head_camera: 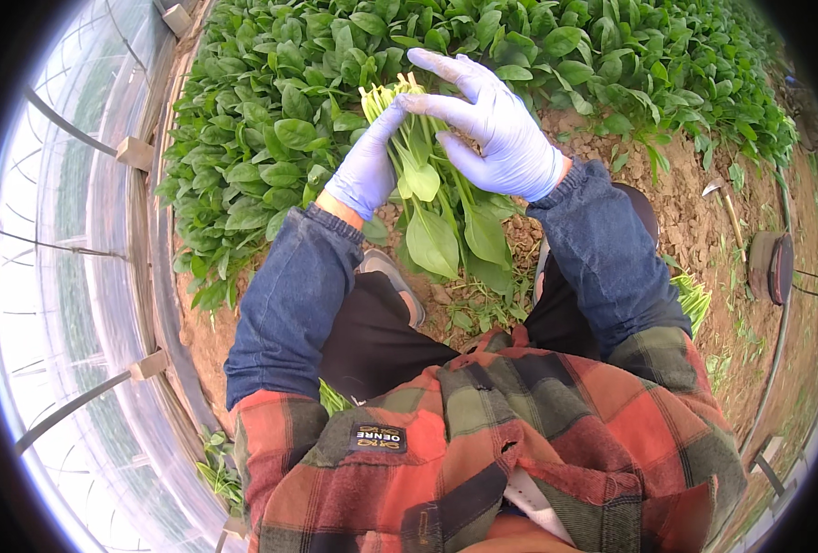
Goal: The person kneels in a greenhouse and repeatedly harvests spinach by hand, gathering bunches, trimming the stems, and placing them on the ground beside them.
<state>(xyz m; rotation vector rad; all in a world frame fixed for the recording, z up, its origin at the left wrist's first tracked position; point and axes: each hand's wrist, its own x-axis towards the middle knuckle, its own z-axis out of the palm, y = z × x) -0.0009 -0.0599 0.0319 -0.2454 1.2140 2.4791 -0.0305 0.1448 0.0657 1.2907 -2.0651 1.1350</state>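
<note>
A bunch of leafy greens that look like spinach (433,235) is in front of me, its pale cut stem ends up and its broad leaves hanging towards my feet. My left hand (369,166), in a thin lavender glove, grips the bunch from its left side, with the thumb near the stem ends. My right hand (495,131), gloved alike, is at the bunch's right side with its fingers spread and curved; a fingertip meets the left thumb near the stems. Whether the right palm touches the bunch is hidden.
Dense growing greens (298,90) stand ahead and left. A small hoe or sickle with a wooden handle (732,218) lies on bare soil at right, near a round dark object (770,268) and a thin hose (774,377). Cut bunches (692,301) lie beside me. Plastic greenhouse sheeting (98,276) borders the left.
</note>
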